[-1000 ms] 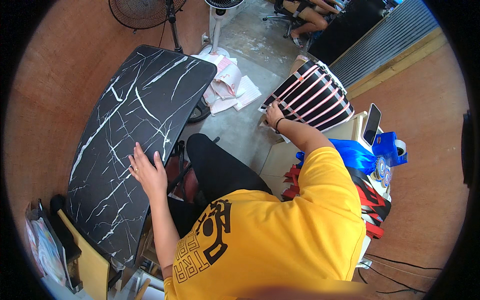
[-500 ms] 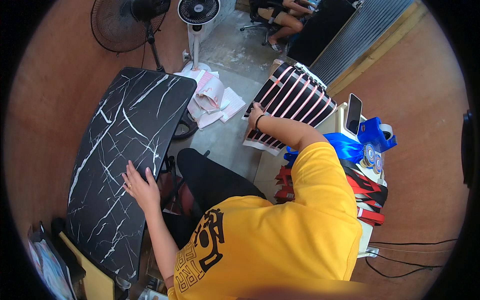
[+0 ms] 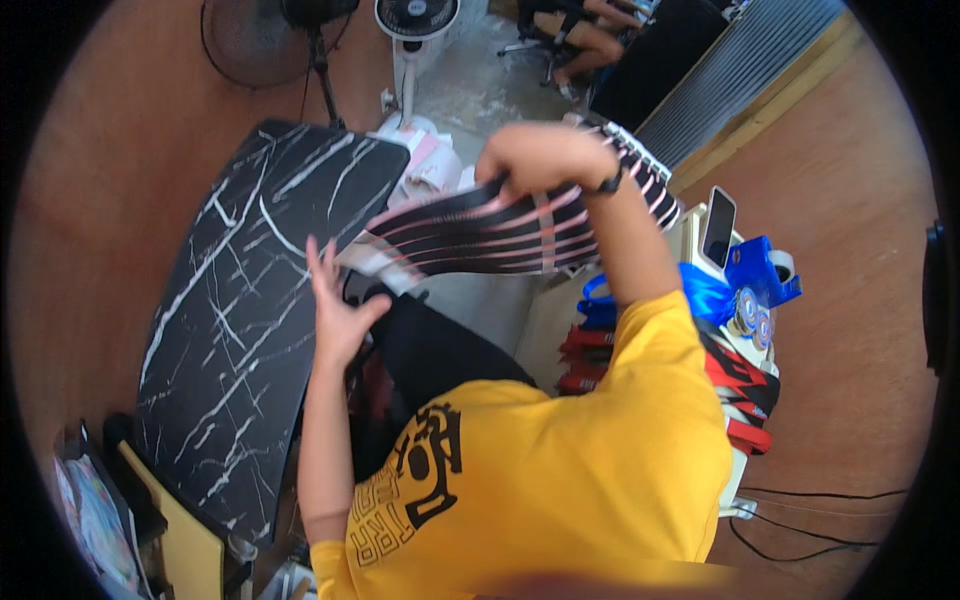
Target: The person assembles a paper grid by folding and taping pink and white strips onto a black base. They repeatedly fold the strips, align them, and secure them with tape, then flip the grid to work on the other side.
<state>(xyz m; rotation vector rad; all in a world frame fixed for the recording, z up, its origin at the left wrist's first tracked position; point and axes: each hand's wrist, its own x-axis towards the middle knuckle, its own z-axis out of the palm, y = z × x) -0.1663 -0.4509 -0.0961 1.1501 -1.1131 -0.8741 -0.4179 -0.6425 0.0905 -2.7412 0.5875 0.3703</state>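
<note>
My right hand (image 3: 548, 160) is closed on the upper edge of a long black sheet with pale pink stripes (image 3: 470, 235). This sheet hangs bowed between the stand at the right and the black marble-patterned table (image 3: 225, 330) at the left. Its pale near end comes close to the table's right edge; whether it touches there I cannot tell. My left hand (image 3: 343, 318), slightly blurred, is open by that edge, thumb and fingers spread, holding nothing. The sheet's far part lies over the stand, partly hidden behind my right forearm.
On the white stand are a phone (image 3: 718, 228), a blue tape dispenser (image 3: 758, 275), blue ribbons with round medals (image 3: 742, 312) and red-black straps (image 3: 740, 375). Loose papers (image 3: 430, 165) lie below a white fan (image 3: 415, 20). A seated person's leg (image 3: 590, 55) shows at the back.
My right hand has lifted the striped sheet and drawn its end left toward the table. My left hand has risen off the tabletop and shifted right, toward the sheet's end.
</note>
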